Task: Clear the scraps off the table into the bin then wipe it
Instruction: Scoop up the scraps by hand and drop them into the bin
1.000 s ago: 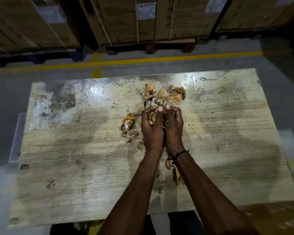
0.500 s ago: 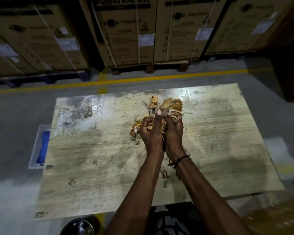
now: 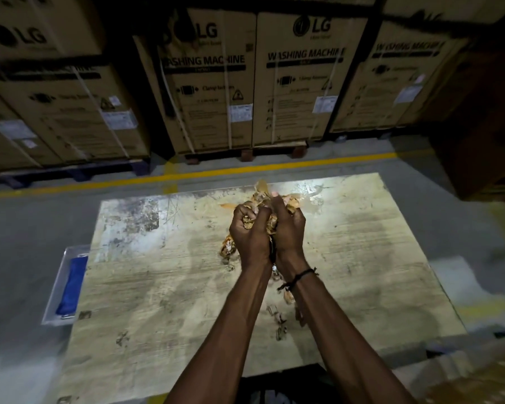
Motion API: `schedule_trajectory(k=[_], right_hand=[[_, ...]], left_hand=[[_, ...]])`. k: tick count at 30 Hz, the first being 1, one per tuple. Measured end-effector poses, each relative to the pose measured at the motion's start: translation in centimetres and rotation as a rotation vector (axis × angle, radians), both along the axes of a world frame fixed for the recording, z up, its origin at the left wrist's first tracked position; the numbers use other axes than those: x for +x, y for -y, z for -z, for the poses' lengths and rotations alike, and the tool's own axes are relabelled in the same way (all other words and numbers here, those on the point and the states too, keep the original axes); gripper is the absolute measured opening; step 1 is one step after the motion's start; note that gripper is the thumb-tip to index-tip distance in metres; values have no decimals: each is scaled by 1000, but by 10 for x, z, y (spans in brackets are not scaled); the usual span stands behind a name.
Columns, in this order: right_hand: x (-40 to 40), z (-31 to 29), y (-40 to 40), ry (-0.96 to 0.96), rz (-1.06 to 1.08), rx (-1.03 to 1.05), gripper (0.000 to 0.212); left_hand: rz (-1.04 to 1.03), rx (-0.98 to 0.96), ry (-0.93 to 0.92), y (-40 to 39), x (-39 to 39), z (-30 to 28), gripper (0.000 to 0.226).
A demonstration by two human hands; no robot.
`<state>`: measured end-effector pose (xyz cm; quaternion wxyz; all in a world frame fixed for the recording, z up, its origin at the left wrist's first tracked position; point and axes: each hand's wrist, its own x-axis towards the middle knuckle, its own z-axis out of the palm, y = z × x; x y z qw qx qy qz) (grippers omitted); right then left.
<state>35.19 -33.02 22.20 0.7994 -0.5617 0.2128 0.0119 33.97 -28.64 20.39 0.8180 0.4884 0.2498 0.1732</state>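
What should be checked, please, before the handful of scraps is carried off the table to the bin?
1. Both hands gripping: left hand and right hand cupped together round the scraps: ok.
2. Nothing slipping from the bundle: cannot tell.
3. Table fully cleared: not ok, loose scraps remain under the wrists.
4. Bin located: cannot tell, none in view.
5. Wiping cloth ready: blue cloth lies in the tray at the table's left: ok.
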Motion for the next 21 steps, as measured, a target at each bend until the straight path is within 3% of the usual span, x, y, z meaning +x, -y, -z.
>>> schedule_trajectory(k=[11,17,21], right_hand=[[2,-29,-13,148,9,153,8],[-1,-37,-16,134,33,121,22],[-4,-43,-18,159,43,127,45]], left_hand=[[64,-35,137,-14,6,-38,28],[54,-55,90,-17,14,-41,25],[41,-21,92,-18,14,-45,31]])
